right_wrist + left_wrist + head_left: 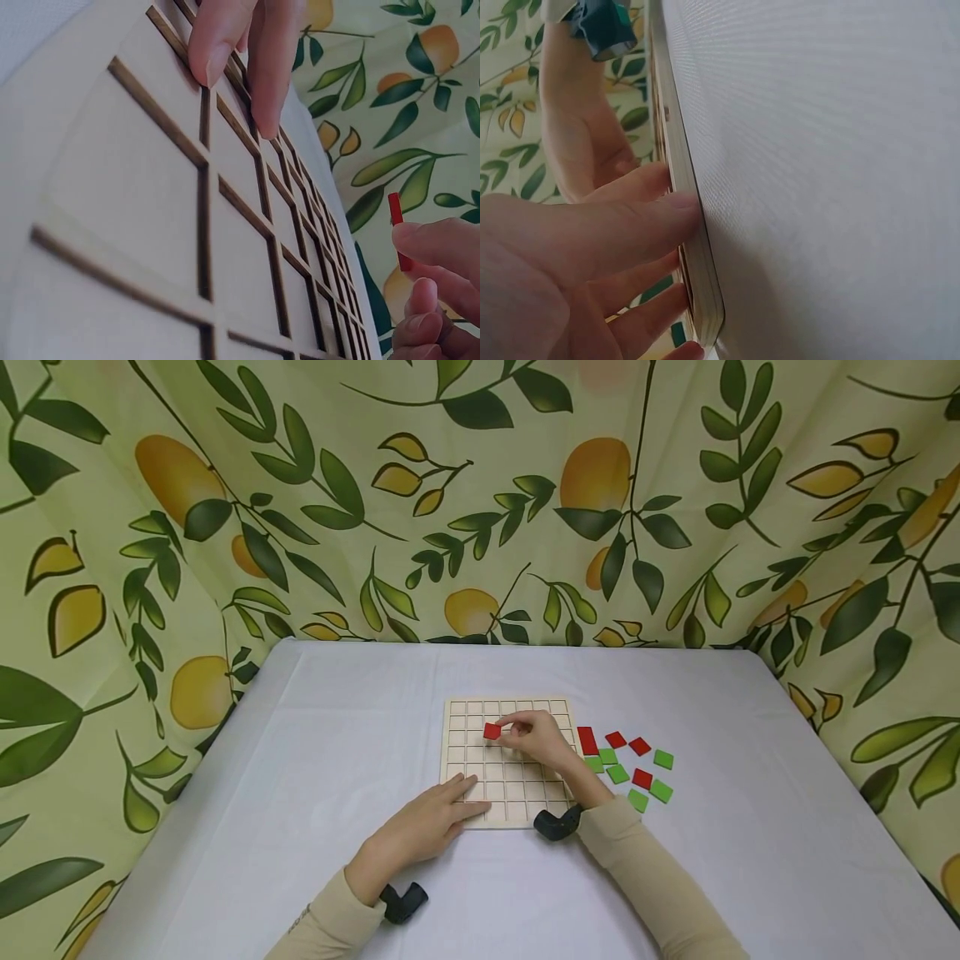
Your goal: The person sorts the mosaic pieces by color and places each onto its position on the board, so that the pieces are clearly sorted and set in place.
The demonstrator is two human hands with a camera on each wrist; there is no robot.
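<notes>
A wooden grid board point(517, 789) of square cells lies flat on the white cloth. Between thumb and forefinger my right hand point(536, 737) pinches a small red square tile point(492, 732) above the board's upper left part. Seen in the right wrist view, the red tile point(396, 217) stands on edge in the fingertips, apart from the board. My left hand point(420, 821) rests with spread fingers on the board's lower left corner. In the left wrist view its thumb point(630, 232) lies along the board's side edge point(686, 180).
Right of the board lie several green tiles point(663, 759) and red tiles point(640, 746), plus a red rectangular piece point(587, 741). Black wrist cameras point(557, 825) sit at both cuffs. A leaf-and-fruit patterned curtain point(480, 527) hangs behind the table point(337, 718).
</notes>
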